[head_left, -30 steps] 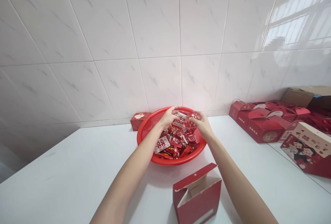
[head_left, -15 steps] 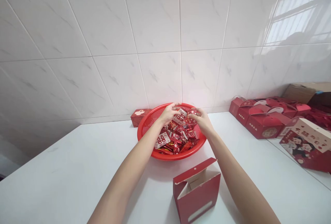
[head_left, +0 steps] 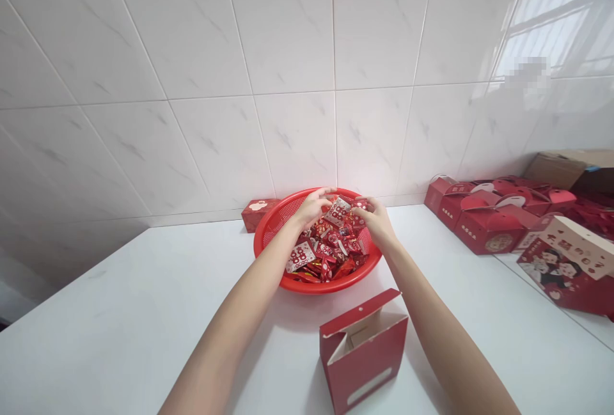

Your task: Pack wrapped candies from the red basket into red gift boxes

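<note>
A round red plastic basket holds many small red wrapped packets, some white with red print. Over the basket's back left part is my left hand, its fingers apart and nothing visible between them. At the back right, my right hand has its thumb and fingers pressed on a red packet. In front of the basket, between my forearms, a red carton stands upright with its top open and its flap raised.
A small red box sits behind the basket's left side by the tiled wall. At the right are red gift boxes, a box with cartoon figures and a brown cardboard box.
Both hands have stayed over the back of the basket, with only small finger movements. The white printed packet between them shows more fully. The whole view has shifted slightly.
</note>
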A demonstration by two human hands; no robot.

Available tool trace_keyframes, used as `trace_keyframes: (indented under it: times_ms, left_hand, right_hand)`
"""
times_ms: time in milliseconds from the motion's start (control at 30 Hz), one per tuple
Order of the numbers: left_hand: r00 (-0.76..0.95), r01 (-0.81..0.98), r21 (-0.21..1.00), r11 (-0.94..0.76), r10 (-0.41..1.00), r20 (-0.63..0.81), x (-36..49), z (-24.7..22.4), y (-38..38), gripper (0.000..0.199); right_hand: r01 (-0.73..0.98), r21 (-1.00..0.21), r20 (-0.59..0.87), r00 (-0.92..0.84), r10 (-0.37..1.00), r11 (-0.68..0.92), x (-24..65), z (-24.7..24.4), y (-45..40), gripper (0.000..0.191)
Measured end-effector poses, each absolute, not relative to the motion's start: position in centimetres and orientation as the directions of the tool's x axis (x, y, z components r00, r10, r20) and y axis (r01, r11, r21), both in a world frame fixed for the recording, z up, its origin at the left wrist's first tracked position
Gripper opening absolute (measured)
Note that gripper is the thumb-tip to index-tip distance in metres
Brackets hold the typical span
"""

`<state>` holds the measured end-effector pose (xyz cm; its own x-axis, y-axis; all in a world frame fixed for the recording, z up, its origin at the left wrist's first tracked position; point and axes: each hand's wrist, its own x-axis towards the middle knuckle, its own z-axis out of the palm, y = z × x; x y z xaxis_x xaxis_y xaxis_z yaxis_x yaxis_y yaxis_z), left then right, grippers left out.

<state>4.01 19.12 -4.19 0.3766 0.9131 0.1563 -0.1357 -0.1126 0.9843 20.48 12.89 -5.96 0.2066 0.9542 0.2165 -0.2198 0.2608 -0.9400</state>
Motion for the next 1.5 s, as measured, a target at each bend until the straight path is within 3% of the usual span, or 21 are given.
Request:
trace_keyframes:
  times_ms: [133, 267, 600, 867, 1067, 1333, 1500]
  left_hand:
    - [0.378, -0.137, 0.989, -0.061, 0.920, 0.109, 3.93, -4.06, 19.04, 0.048]
    - [0.356, -0.130, 0.986, -0.108, 0.923, 0.148, 3.71, -4.10, 18.98, 0.050]
    - [0.338, -0.021, 0.990, -0.138, 0.931, 0.137, 4.12, -4.15, 19.08, 0.027]
    - [0.514, 0.043, 0.985, -0.166, 0.849, 0.121, 3.88, -4.44, 18.82, 0.031]
    - [0.452, 0.059, 0.973, -0.223, 0.875, 0.173, 3.92, -4.72, 19.15, 0.029]
    - [0.279, 0.005, 0.960, -0.280, 0.922, 0.267, 3.67, -4.55, 19.10, 0.025]
    - [0.293, -0.052, 0.965, -0.258, 0.920, 0.262, 3.94, -4.37, 19.09, 0.028]
  right_hand:
    - [-0.207, -0.940, 0.222, 0.226, 0.948, 0.270, 20.46, -5.88, 12.80, 0.022]
    - [-0.194, -0.942, 0.228, 0.231, 0.946, 0.274, 20.55, -5.88, 12.67, 0.025]
    - [-0.212, -0.940, 0.218, 0.233, 0.948, 0.269, 20.64, -6.19, 12.92, 0.027]
    - [-0.265, -0.919, 0.240, 0.215, 0.947, 0.293, 20.81, -6.06, 12.72, 0.035]
    - [-0.303, -0.906, 0.239, 0.212, 0.948, 0.296, 20.80, -6.18, 12.80, 0.037]
    - [-0.293, -0.918, 0.224, 0.169, 0.960, 0.266, 21.03, -6.46, 13.01, 0.025]
    - [-0.288, -0.919, 0.231, 0.155, 0.961, 0.267, 21.23, -6.76, 13.42, 0.023]
